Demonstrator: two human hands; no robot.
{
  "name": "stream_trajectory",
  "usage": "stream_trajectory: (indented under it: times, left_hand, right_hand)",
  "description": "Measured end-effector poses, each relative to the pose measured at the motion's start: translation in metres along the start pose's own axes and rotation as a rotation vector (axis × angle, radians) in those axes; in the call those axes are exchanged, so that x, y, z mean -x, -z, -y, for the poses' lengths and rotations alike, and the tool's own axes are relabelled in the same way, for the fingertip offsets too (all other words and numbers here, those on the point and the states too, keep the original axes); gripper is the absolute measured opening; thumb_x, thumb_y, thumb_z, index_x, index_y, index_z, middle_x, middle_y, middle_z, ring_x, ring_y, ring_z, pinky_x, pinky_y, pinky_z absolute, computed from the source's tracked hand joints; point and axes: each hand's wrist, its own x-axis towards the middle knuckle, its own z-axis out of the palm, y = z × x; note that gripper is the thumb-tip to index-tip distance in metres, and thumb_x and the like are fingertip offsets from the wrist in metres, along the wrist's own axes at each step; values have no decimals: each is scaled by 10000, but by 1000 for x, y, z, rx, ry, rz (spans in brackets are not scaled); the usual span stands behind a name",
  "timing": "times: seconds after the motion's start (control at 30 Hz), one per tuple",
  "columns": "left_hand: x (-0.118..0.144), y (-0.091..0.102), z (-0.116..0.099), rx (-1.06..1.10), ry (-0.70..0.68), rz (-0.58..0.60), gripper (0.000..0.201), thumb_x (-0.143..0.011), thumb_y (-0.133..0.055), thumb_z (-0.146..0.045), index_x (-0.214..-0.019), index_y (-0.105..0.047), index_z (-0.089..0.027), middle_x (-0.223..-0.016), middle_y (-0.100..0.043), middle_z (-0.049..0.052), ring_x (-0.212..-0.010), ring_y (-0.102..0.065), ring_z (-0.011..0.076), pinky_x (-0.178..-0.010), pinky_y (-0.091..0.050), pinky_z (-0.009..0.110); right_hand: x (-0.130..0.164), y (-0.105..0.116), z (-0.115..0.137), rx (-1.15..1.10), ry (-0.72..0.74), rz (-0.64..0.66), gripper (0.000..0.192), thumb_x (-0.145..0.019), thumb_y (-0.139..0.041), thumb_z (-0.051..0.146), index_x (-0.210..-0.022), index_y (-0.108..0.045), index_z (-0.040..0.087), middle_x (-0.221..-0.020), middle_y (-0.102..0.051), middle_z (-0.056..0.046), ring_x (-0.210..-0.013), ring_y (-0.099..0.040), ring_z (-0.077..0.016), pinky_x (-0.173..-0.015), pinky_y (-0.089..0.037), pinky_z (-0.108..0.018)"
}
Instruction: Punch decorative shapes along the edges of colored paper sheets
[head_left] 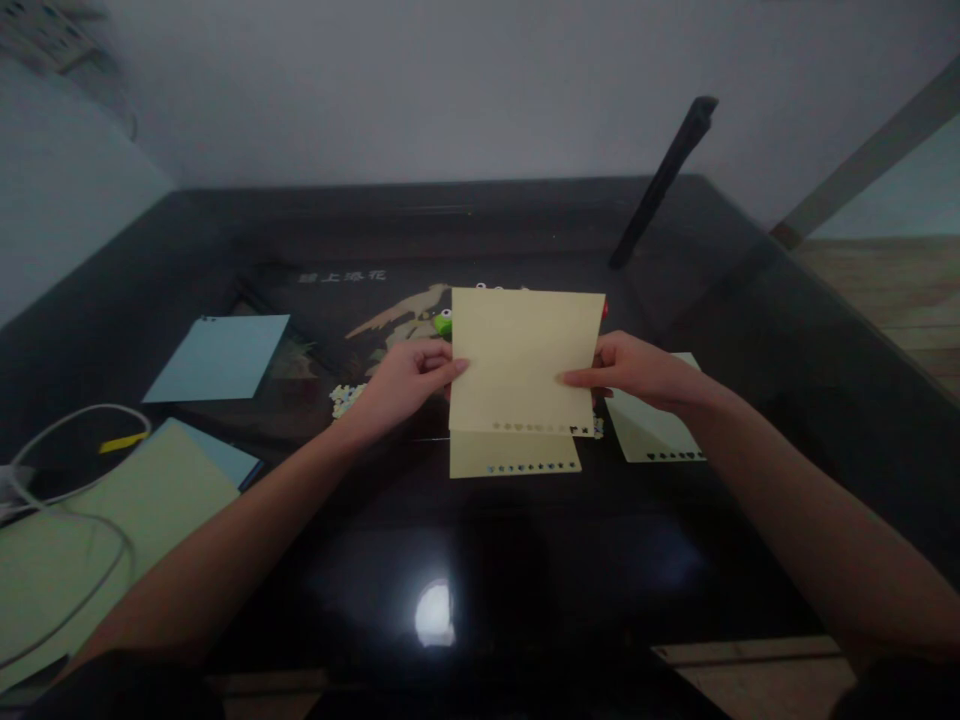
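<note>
Surface: dark glossy table against a pale wall, with a bright lamp glare at 6 o'clock.
Held sheet: pale yellow paper at the centre, raised upright above the table, a row of punched shapes along its lower edge.
Left hand: closed on the sheet's 9 o'clock edge, thumb in front.
Right hand: pinching the 3 o'clock edge, fingers in front.
Beneath: second yellow sheet lying flat, also punched.
At 3 o'clock: greenish punched sheet.
At 9 o'clock: blue sheet; lower, white cable.
At 1 o'clock: black bar, leaning.
</note>
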Motion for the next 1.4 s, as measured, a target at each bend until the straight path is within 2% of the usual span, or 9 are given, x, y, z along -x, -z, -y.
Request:
stream_trajectory:
  times: [0.13, 0.4, 0.63, 0.83, 1.1, 1.27, 1.4]
  left_hand:
    - [-6, 7, 6, -51, 9, 11, 202, -859, -519, -315, -796, -636, -164, -695, -688, 33, -527, -583, 102, -556, -478, 245]
    - [-12, 13, 21, -177, 39, -38, 176, -848, -491, -270, -813, -623, -159, -731, -702, 51, -539, -602, 120, -573, -486, 264]
    - [-9, 8, 21, -299, 13, -20, 191, -848, -477, -269, -826, -636, -165, -747, -714, 37, -568, -629, 144, -615, -490, 289]
    - [-8, 3, 22, -330, -4, -12, 183, -837, -480, -249, -854, -644, -168, -755, -710, 40, -605, -649, 158, -630, -505, 300]
    - [-21, 11, 17, -499, -121, -113, 209, -845, -501, -261, -923, -678, -181, -846, -726, 47, -673, -633, 165, -618, -481, 278]
    - [-52, 24, 13, -644, -197, -268, 185, -816, -532, -207, -911, -687, -171, -937, -721, 68, -780, -635, 186, -701, -484, 291]
    - [-86, 21, 18, -718, -221, -269, 197, -814, -535, -186, -943, -682, -160, -969, -705, 82, -881, -636, 204, -812, -487, 315]
  right_hand:
    - [0, 5, -3, 27, -72, -62, 279, -703, -710, 429, -588, -612, 195, -497, -518, 15, -449, -388, -97, -436, -274, -265]
    - [5, 19, -2, 13, -94, -221, 292, -627, -725, 446, -594, -650, 166, -564, -582, -25, -490, -402, -104, -471, -285, -270]
    - [30, 28, -21, -56, -79, -501, 383, -587, -746, 518, -495, -582, 184, -495, -545, -15, -454, -382, -103, -448, -288, -272]
    - [53, 20, -39, -90, -87, -713, 422, -568, -755, 544, -481, -559, 181, -442, -493, 6, -435, -375, -99, -443, -268, -269]
    - [54, 17, -38, -104, -76, -711, 360, -598, -724, 476, -489, -557, 177, -430, -473, 15, -430, -374, -97, -446, -259, -271]
    - [55, 15, -36, -73, -81, -699, 329, -628, -693, 433, -469, -542, 187, -429, -463, 15, -428, -370, -99, -452, -259, -278]
    - [58, 14, -31, -45, -83, -693, 333, -645, -674, 410, -447, -513, 196, -415, -442, 21, -419, -335, -90, -448, -243, -279]
